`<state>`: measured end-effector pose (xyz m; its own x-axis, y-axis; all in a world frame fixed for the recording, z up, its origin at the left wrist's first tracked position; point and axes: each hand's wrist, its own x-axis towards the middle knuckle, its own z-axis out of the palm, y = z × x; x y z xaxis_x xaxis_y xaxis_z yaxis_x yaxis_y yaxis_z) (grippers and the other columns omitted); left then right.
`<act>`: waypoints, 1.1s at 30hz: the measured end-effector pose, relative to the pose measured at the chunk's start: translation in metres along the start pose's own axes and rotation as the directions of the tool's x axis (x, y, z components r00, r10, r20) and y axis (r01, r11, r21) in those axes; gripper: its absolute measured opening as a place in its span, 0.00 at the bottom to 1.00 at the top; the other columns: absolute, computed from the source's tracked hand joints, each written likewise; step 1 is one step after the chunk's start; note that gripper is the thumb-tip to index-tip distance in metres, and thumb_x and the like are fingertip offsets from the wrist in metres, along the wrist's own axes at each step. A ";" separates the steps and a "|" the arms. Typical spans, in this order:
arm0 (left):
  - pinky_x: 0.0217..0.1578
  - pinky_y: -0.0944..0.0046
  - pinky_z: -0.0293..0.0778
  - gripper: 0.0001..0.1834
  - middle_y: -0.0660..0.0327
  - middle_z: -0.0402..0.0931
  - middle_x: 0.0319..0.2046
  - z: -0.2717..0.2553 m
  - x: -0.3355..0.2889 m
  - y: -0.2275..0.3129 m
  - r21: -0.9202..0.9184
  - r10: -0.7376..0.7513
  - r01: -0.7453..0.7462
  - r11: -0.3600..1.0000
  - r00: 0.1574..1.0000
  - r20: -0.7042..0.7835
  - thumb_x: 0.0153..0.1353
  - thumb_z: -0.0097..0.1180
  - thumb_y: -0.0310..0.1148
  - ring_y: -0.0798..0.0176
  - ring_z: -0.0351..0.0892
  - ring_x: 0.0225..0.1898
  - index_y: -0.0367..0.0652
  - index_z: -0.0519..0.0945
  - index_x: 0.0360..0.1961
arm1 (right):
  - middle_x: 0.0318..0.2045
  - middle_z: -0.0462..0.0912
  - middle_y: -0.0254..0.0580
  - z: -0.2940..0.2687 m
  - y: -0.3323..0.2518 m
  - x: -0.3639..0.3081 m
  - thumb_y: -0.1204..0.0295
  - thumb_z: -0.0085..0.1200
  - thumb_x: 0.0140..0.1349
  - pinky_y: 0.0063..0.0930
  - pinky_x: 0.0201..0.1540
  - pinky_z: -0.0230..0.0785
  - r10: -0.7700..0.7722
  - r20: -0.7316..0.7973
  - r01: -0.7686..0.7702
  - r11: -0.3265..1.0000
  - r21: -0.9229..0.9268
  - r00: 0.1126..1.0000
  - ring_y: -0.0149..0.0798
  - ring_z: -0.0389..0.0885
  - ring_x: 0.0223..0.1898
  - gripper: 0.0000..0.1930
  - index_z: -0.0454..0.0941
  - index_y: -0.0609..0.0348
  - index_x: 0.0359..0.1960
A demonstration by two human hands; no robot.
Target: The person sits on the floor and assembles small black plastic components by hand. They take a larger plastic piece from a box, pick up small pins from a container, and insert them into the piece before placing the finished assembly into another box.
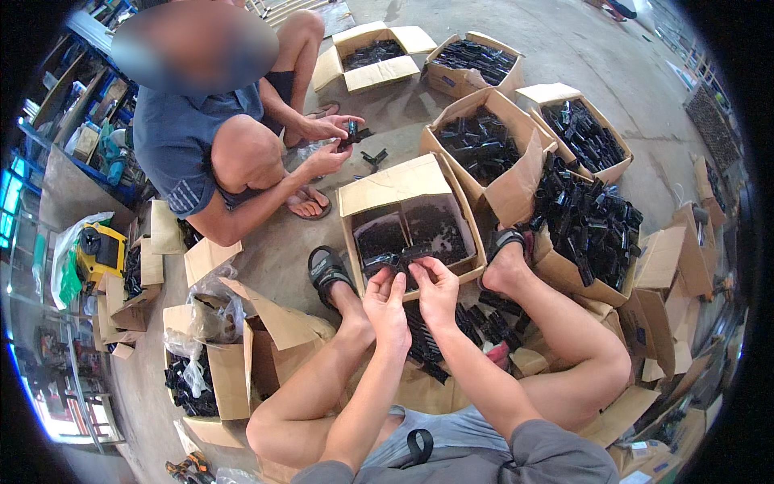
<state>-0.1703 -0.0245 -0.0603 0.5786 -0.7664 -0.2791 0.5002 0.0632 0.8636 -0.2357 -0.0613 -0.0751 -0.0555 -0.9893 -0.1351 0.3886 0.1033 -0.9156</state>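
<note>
My left hand [385, 306] and my right hand [436, 294] are close together over the near edge of an open cardboard box [387, 175]. Fingers and thumbs of both pinch a small black part [389, 261], whose exact kind I cannot make out against the dark contents. Inside the box, two bags of tiny black pieces [435, 226] lie side by side. Below my wrists, between my legs, rows of longer black parts [423, 343] lie on cardboard, with a bit of pink-red material [497, 355] beside them.
Open boxes of glossy black parts stand ahead and right, one heaped high [584, 218]. At left, another person's hands [326, 145] hold a black part; a similar loose part [373, 160] lies on the floor. Near my left knee sits a box with plastic bags [211, 379]. A yellow-black case [101, 252] is farther left.
</note>
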 end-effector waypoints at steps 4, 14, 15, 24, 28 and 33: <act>0.54 0.67 0.73 0.15 0.55 0.79 0.49 -0.002 -0.003 -0.002 -0.022 -0.026 0.025 0.999 1.000 -0.012 0.64 0.60 0.21 0.65 0.78 0.52 0.35 0.73 0.51 | 0.37 0.86 0.35 -0.002 0.004 -0.004 0.80 0.60 0.64 0.19 0.44 0.73 0.056 -0.010 -0.056 0.997 0.045 0.998 0.24 0.80 0.38 0.07 0.83 0.68 0.43; 0.55 0.67 0.73 0.14 0.56 0.79 0.48 -0.011 -0.004 -0.011 -0.021 -0.028 0.027 0.999 0.999 -0.020 0.64 0.60 0.21 0.66 0.78 0.51 0.36 0.74 0.50 | 0.38 0.86 0.36 -0.005 0.004 -0.009 0.79 0.60 0.64 0.19 0.45 0.73 0.040 0.024 -0.039 0.998 -0.043 0.999 0.24 0.80 0.39 0.08 0.83 0.67 0.44; 0.55 0.67 0.72 0.14 0.57 0.79 0.48 -0.012 -0.004 -0.012 -0.031 -0.034 0.033 0.999 0.999 -0.018 0.64 0.60 0.21 0.66 0.78 0.51 0.35 0.74 0.50 | 0.37 0.86 0.35 -0.005 0.005 -0.009 0.79 0.60 0.64 0.19 0.45 0.72 0.039 0.025 -0.037 0.998 -0.057 0.999 0.24 0.80 0.39 0.07 0.83 0.67 0.43; 0.53 0.67 0.73 0.16 0.58 0.79 0.49 -0.023 -0.005 -0.018 -0.119 -0.142 0.140 0.983 0.990 -0.015 0.64 0.61 0.22 0.67 0.78 0.50 0.37 0.74 0.52 | 0.38 0.85 0.35 -0.010 0.008 -0.014 0.80 0.58 0.65 0.19 0.45 0.72 0.039 0.033 -0.036 0.994 -0.099 0.999 0.24 0.80 0.40 0.07 0.82 0.66 0.43; 0.47 0.69 0.75 0.15 0.59 0.81 0.47 -0.022 -0.005 -0.016 -0.136 -0.170 0.166 0.977 0.985 -0.016 0.65 0.60 0.23 0.69 0.80 0.46 0.39 0.74 0.52 | 0.39 0.85 0.35 -0.011 0.009 -0.014 0.80 0.58 0.65 0.18 0.45 0.71 0.072 0.062 -0.069 0.997 -0.046 0.995 0.23 0.79 0.40 0.08 0.82 0.66 0.45; 0.50 0.69 0.75 0.16 0.57 0.81 0.48 -0.022 -0.012 -0.015 -0.133 -0.137 0.133 0.982 0.990 -0.023 0.65 0.61 0.23 0.68 0.80 0.48 0.37 0.73 0.52 | 0.36 0.85 0.34 -0.007 0.005 -0.019 0.79 0.59 0.65 0.19 0.42 0.71 0.050 0.023 -0.046 0.987 -0.153 0.998 0.23 0.79 0.37 0.07 0.82 0.67 0.43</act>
<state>-0.1705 -0.0028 -0.0790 0.5195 -0.7526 -0.4045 0.6540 0.0455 0.7551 -0.2394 -0.0413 -0.0794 -0.0152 -0.9849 -0.1723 0.2458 0.1634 -0.9554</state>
